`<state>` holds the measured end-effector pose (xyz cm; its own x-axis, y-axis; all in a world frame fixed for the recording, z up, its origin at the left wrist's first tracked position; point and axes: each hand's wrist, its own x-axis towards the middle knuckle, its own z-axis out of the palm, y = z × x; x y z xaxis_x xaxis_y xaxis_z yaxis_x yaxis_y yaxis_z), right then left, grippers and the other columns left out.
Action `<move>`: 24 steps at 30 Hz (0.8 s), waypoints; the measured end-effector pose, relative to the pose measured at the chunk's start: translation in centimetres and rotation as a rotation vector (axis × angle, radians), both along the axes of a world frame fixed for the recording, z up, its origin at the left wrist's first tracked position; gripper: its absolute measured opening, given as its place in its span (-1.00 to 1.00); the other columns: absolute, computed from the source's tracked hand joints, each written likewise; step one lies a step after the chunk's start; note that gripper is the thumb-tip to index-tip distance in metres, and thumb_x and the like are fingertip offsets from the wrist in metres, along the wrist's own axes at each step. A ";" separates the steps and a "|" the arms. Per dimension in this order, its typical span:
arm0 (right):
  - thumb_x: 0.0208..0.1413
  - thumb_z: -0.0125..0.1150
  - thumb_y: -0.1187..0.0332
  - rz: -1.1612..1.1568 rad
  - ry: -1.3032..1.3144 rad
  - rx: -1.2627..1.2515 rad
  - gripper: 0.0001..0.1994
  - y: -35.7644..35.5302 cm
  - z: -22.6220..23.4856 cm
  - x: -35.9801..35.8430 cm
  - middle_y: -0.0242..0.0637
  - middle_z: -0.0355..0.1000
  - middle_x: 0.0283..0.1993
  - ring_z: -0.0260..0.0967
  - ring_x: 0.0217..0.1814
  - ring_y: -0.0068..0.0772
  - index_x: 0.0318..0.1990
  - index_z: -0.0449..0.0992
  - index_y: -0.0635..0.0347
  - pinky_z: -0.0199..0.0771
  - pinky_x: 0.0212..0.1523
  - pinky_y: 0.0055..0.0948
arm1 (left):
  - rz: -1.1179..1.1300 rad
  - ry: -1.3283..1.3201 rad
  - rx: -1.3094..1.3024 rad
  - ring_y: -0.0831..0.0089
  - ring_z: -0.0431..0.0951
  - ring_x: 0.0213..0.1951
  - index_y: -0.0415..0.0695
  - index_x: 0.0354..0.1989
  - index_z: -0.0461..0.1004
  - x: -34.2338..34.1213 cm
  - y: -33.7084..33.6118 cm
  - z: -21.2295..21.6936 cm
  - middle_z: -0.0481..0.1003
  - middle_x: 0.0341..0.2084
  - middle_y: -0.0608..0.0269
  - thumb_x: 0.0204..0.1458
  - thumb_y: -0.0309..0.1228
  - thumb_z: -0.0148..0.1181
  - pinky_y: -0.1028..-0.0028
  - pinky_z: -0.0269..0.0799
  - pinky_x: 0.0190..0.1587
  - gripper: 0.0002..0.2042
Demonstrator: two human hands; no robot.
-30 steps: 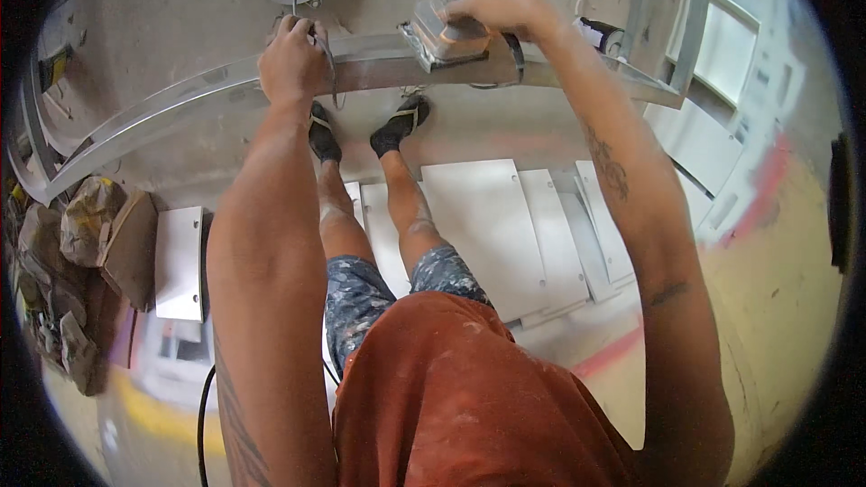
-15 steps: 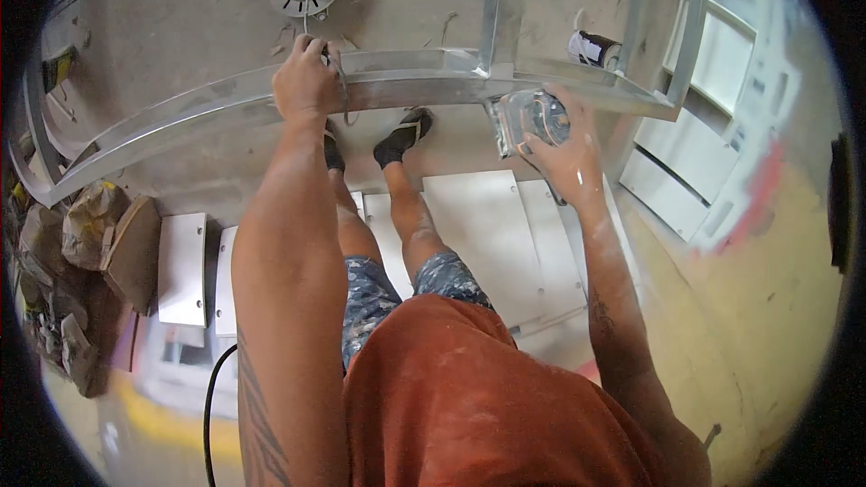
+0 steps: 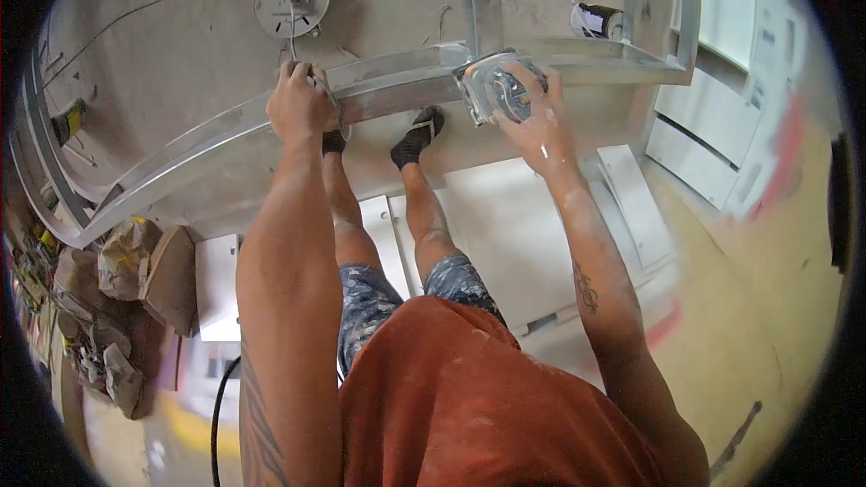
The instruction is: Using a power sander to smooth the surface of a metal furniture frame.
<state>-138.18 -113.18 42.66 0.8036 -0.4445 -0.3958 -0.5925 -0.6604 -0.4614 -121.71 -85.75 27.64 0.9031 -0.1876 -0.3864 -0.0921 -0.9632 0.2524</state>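
A: Where are the hands?

B: The left hand (image 3: pixel 300 108) is clenched around the curved metal track (image 3: pixel 207 149), close to where the track meets a straight metal stud (image 3: pixel 481 0) running up the wall. The knuckles face the camera and the fingers wrap over the track's edge.

A: And the other one?

B: The right hand (image 3: pixel 538 126) is grasping a square tool with a round clear face (image 3: pixel 499 92), fingers spread around its right and lower sides. The tool sits pressed against the track just right of the stud, at the joint.

A: What is the tool exactly?

B: I cannot tell its kind; it shows a squarish grey frame with a round transparent middle.

A: What else is around?

B: A round grey metal disc (image 3: pixel 291 2) with slots is fixed to the concrete surface above the left hand. A dark spray can (image 3: pixel 597 21) lies on the frame to the right. The person stands in dark shoes (image 3: pixel 417 137) on white boards (image 3: pixel 523 234), wearing an orange shirt (image 3: pixel 487 406) and patterned shorts. Crumpled paper bags (image 3: pixel 126 261) sit by the wall at left, and a black cable (image 3: pixel 219 406) runs along the floor.
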 end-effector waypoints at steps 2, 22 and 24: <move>-0.06 0.52 0.39 0.026 0.025 0.004 -0.31 -0.1 -0.2 -0.2 -0.09 0.20 0.28 0.38 0.25 0.18 0.28 0.42 -0.30 0.52 0.19 -0.02 | -0.002 0.007 -0.002 0.00 0.64 -0.10 0.00 -0.06 0.64 0.1 -0.1 -0.2 0.56 0.03 0.29 0.27 -0.09 0.11 0.11 0.54 -0.06 -0.69; -0.05 0.50 0.41 0.019 0.043 0.072 -0.31 -1.4 -0.8 0.4 -0.08 0.19 0.27 0.37 0.26 0.20 0.27 0.39 -0.34 0.53 0.19 -0.02 | 0.026 0.024 -0.045 0.06 0.65 -0.13 0.01 -0.12 0.65 0.2 -1.2 0.6 0.57 -0.02 0.33 0.23 -0.15 0.13 0.13 0.56 -0.10 -0.74; -0.07 0.51 0.42 0.095 0.124 0.061 -0.30 -0.8 -0.4 1.0 -0.06 0.20 0.25 0.33 0.28 0.21 0.27 0.38 -0.29 0.48 0.24 -0.03 | 0.025 0.034 -0.034 0.05 0.65 -0.13 0.01 -0.12 0.65 0.1 -1.1 0.8 0.57 -0.02 0.33 0.23 -0.15 0.13 0.12 0.55 -0.10 -0.74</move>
